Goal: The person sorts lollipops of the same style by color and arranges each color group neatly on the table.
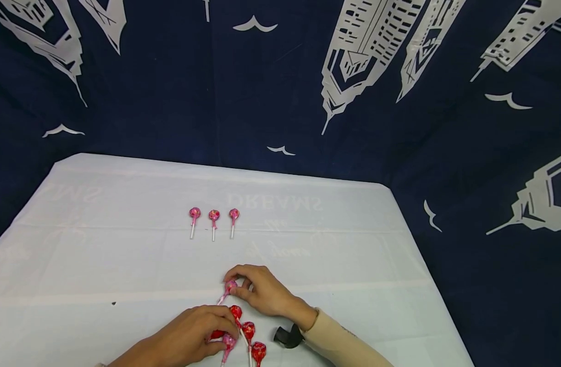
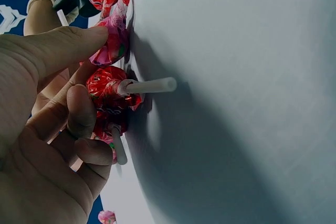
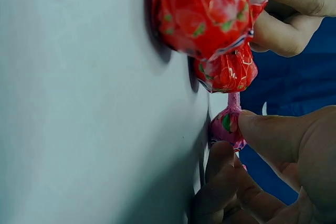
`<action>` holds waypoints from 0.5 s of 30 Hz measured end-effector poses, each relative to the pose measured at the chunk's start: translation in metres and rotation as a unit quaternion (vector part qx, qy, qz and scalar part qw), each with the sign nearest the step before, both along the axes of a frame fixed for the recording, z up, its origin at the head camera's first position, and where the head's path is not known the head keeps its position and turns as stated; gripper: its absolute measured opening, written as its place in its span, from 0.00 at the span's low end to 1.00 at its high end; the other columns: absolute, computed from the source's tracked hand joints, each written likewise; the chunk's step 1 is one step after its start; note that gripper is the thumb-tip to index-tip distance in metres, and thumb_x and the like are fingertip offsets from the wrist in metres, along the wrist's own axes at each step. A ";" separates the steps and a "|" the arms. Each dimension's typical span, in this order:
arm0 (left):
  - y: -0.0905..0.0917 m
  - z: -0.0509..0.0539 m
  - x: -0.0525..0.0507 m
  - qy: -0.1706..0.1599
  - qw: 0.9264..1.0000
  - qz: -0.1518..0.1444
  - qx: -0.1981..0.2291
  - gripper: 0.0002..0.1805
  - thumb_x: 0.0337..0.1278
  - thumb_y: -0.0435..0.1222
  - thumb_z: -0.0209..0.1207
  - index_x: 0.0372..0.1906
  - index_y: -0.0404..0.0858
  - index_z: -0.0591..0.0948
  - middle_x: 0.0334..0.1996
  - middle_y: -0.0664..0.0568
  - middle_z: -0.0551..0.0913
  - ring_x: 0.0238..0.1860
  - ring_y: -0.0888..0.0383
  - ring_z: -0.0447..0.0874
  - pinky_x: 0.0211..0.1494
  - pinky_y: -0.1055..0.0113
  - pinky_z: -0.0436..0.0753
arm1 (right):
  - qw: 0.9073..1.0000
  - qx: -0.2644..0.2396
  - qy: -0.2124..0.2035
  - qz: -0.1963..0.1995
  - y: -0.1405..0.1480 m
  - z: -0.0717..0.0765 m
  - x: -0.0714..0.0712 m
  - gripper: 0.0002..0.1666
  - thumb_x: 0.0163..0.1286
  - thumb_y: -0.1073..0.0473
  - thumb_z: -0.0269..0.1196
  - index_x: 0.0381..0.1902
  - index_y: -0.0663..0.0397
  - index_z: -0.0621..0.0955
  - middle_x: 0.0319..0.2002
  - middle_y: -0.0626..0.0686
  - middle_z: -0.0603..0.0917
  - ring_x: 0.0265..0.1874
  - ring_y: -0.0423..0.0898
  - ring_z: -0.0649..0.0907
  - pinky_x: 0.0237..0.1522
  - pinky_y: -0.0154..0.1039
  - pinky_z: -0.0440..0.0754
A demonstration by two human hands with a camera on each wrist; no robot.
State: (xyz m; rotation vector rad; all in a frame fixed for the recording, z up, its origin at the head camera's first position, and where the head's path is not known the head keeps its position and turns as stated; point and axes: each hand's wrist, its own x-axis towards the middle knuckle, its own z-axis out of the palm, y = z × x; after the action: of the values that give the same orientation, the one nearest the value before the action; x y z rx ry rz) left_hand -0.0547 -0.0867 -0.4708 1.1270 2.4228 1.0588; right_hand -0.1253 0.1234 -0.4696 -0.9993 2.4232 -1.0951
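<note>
My right hand pinches a pink-wrapped lollipop by its round head, between thumb and fingers; the same pink head shows in the right wrist view. Nearer the front, my left hand holds another pink lollipop, with the thumb on its wrapper in the left wrist view. Several red lollipops lie close by, to the right of and under the left hand. One red lollipop sits beside the left fingers, its white stick pointing outward.
Three pink lollipops lie in a row farther back on the white table cloth, sticks toward me. A small dark speck is at the left. A black device is at the right wrist. A dark blue patterned curtain borders the table.
</note>
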 end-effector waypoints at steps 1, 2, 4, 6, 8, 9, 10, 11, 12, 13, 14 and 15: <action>0.000 0.000 0.000 0.001 1.000 0.000 0.000 0.10 0.56 0.37 0.71 0.43 0.51 0.89 0.43 0.71 0.82 0.45 0.73 0.79 0.48 0.70 0.82 | 1.000 -0.002 -0.001 -0.002 0.000 0.000 0.000 0.10 0.72 0.60 0.64 0.50 0.47 0.83 0.46 0.44 0.86 0.29 0.30 0.76 0.34 0.24 0.74; 0.000 0.000 0.000 0.000 1.000 0.000 -0.002 0.10 0.56 0.37 0.71 0.43 0.51 0.89 0.43 0.71 0.82 0.46 0.73 0.79 0.49 0.70 0.82 | 1.000 -0.005 0.000 -0.003 0.000 0.000 0.000 0.10 0.72 0.60 0.64 0.49 0.47 0.83 0.45 0.44 0.86 0.29 0.30 0.76 0.34 0.24 0.73; 0.000 0.000 0.000 -0.002 1.000 0.002 -0.005 0.10 0.56 0.37 0.71 0.43 0.52 0.89 0.43 0.71 0.82 0.46 0.73 0.79 0.49 0.70 0.82 | 1.000 -0.007 0.002 -0.004 0.000 -0.001 0.000 0.09 0.72 0.61 0.64 0.48 0.47 0.84 0.45 0.44 0.86 0.29 0.30 0.76 0.33 0.24 0.73; 0.000 0.000 0.000 0.001 1.000 0.003 -0.006 0.10 0.56 0.37 0.71 0.43 0.52 0.89 0.43 0.71 0.82 0.45 0.73 0.79 0.48 0.70 0.81 | 1.000 -0.010 0.004 -0.005 0.000 -0.001 0.000 0.10 0.71 0.61 0.64 0.48 0.47 0.84 0.45 0.44 0.87 0.29 0.30 0.76 0.33 0.23 0.74; 0.001 0.000 0.000 -0.002 1.000 0.004 -0.008 0.10 0.56 0.38 0.71 0.43 0.52 0.89 0.43 0.71 0.82 0.45 0.73 0.79 0.48 0.69 0.81 | 1.000 -0.013 0.004 -0.006 0.000 -0.002 0.000 0.10 0.70 0.60 0.66 0.48 0.47 0.85 0.45 0.44 0.87 0.28 0.30 0.76 0.33 0.23 0.73; 0.000 0.000 0.000 -0.001 1.000 0.004 -0.008 0.10 0.56 0.38 0.71 0.43 0.52 0.89 0.42 0.71 0.82 0.45 0.73 0.79 0.48 0.69 0.81 | 1.000 -0.015 0.005 -0.007 -0.001 -0.003 0.000 0.10 0.69 0.59 0.67 0.48 0.47 0.85 0.45 0.44 0.87 0.28 0.30 0.76 0.33 0.23 0.73; 0.000 0.000 0.000 -0.001 1.000 0.003 -0.008 0.10 0.57 0.38 0.71 0.43 0.53 0.89 0.43 0.71 0.82 0.45 0.73 0.78 0.48 0.69 0.81 | 1.000 -0.017 0.006 -0.008 -0.001 -0.003 0.000 0.10 0.69 0.59 0.68 0.47 0.47 0.85 0.44 0.44 0.87 0.28 0.30 0.76 0.33 0.23 0.73; 0.000 0.000 0.000 -0.001 1.000 0.003 -0.007 0.10 0.57 0.38 0.70 0.43 0.53 0.89 0.43 0.71 0.82 0.45 0.73 0.78 0.47 0.70 0.81 | 1.000 -0.020 0.007 -0.009 -0.001 -0.004 0.000 0.10 0.68 0.59 0.68 0.47 0.47 0.86 0.44 0.44 0.87 0.27 0.30 0.76 0.32 0.23 0.73; 0.000 0.000 0.000 -0.003 1.000 0.002 -0.008 0.09 0.57 0.38 0.70 0.43 0.53 0.89 0.43 0.71 0.82 0.45 0.73 0.78 0.47 0.70 0.81 | 1.000 -0.021 0.010 -0.011 -0.002 -0.005 0.000 0.10 0.67 0.58 0.69 0.47 0.47 0.86 0.44 0.44 0.87 0.27 0.30 0.76 0.32 0.23 0.72; 0.000 0.000 0.000 -0.004 1.000 0.001 -0.007 0.09 0.57 0.38 0.70 0.43 0.53 0.89 0.43 0.71 0.82 0.45 0.73 0.78 0.48 0.69 0.81 | 1.000 -0.023 0.014 -0.011 -0.002 -0.006 0.000 0.10 0.67 0.58 0.69 0.46 0.47 0.86 0.43 0.44 0.87 0.26 0.29 0.75 0.32 0.23 0.72; 0.000 -0.001 -0.001 -0.004 1.000 0.000 -0.006 0.09 0.58 0.38 0.70 0.43 0.53 0.89 0.43 0.71 0.82 0.45 0.73 0.78 0.48 0.69 0.81 | 0.999 -0.026 0.017 -0.012 -0.002 -0.007 0.000 0.10 0.67 0.58 0.69 0.46 0.48 0.86 0.43 0.44 0.87 0.26 0.29 0.75 0.32 0.23 0.72; 0.000 -0.001 -0.001 -0.004 1.000 -0.001 -0.005 0.09 0.58 0.38 0.70 0.43 0.53 0.89 0.43 0.71 0.82 0.46 0.73 0.79 0.48 0.69 0.81 | 0.999 -0.028 0.017 -0.014 -0.002 -0.007 0.000 0.10 0.67 0.58 0.69 0.46 0.48 0.86 0.42 0.45 0.88 0.26 0.29 0.75 0.31 0.23 0.72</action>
State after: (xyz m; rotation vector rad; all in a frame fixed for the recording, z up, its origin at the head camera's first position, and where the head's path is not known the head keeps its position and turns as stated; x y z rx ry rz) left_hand -0.0554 -0.0871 -0.4713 1.1196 2.4180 1.0478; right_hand -0.1254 0.1209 -0.4765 -1.0111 2.4532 -1.1705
